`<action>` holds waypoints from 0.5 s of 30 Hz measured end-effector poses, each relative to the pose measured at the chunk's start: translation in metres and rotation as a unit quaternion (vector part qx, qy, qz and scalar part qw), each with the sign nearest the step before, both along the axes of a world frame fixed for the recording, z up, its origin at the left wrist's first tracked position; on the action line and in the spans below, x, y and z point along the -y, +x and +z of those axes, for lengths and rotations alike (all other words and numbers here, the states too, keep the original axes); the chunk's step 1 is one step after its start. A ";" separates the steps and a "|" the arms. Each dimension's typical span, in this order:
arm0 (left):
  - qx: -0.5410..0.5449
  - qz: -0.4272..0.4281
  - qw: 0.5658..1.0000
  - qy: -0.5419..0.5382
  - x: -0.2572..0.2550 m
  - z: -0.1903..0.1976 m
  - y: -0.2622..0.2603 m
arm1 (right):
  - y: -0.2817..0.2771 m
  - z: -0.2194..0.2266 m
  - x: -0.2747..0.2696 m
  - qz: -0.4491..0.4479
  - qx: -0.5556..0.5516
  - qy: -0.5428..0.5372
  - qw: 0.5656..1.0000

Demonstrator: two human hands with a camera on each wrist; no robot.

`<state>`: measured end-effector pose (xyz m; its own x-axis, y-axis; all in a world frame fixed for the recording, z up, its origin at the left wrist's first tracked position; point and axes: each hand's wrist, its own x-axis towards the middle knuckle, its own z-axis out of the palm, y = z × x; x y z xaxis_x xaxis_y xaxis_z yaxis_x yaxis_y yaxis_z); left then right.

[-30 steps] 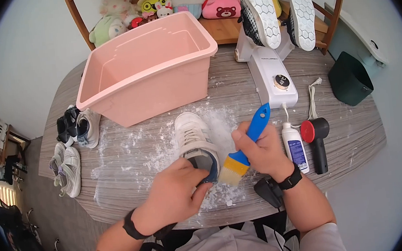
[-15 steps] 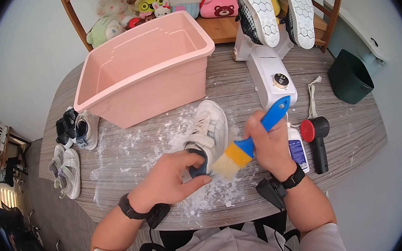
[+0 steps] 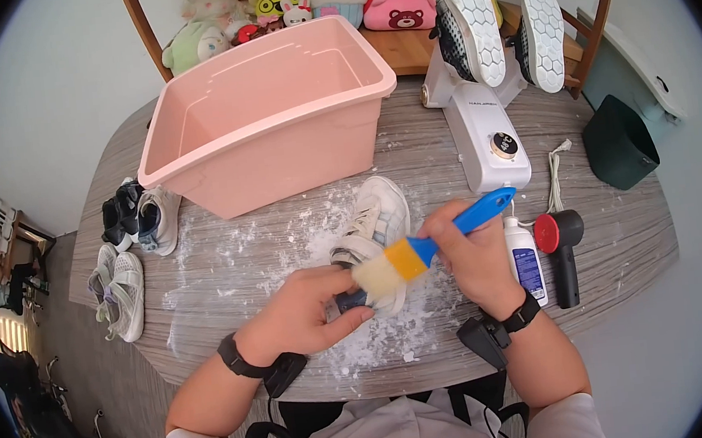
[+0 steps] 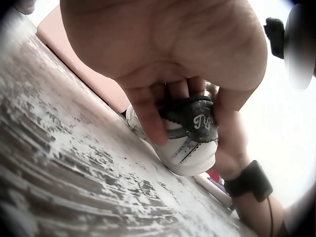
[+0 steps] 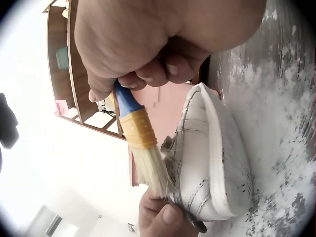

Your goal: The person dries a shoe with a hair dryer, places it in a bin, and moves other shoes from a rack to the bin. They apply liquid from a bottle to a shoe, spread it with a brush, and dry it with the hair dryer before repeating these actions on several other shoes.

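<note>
A white sneaker [image 3: 379, 206] with a dark heel collar stands on the powder-dusted table, toe pointing away from me. My left hand [image 3: 305, 308] holds it at the heel, fingers reaching inside the opening. In the left wrist view, pale lettering shows on the dark heel patch [image 4: 200, 121] between fingers and thumb. My right hand [image 3: 480, 257] grips a flat brush [image 3: 407, 258] by its blue handle. The brush's pale bristles [image 5: 150, 170] lie over the sneaker's opening, close beside the left hand's fingers.
A pink bin [image 3: 278, 163] stands behind the sneaker. Other small shoes [image 3: 126, 295] sit at the left. On the right are a white shoe dryer [image 3: 482, 134] bearing two shoes, a white bottle [image 3: 526, 265], a black-and-red device [image 3: 566, 253] and a dark green bin [image 3: 618, 142].
The sneaker has shifted right and turned, its toe now leaning right. The brush has swung from beside the heel to over the opening, its handle tipped lower. Both hands keep their holds.
</note>
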<state>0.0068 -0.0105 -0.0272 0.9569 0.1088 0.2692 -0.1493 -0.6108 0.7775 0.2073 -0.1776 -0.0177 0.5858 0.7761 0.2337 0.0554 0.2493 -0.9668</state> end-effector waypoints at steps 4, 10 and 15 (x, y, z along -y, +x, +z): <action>0.025 0.018 0.999 0.026 0.002 -0.001 0.000 | 0.008 -0.003 0.001 -0.069 -0.065 -0.028 0.995; 0.018 0.047 0.998 -0.033 0.002 0.001 -0.001 | 0.002 0.001 -0.003 0.032 0.019 -0.095 0.995; -0.054 0.028 0.995 -0.076 -0.009 0.002 -0.005 | 0.003 0.001 0.000 -0.066 -0.046 -0.063 0.995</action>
<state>0.0013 -0.0016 -0.0256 0.9707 0.1946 0.1407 -0.0278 -0.4907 0.8709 0.2107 -0.1771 -0.0168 0.6984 0.7112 0.0807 -0.0100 0.1224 -0.9924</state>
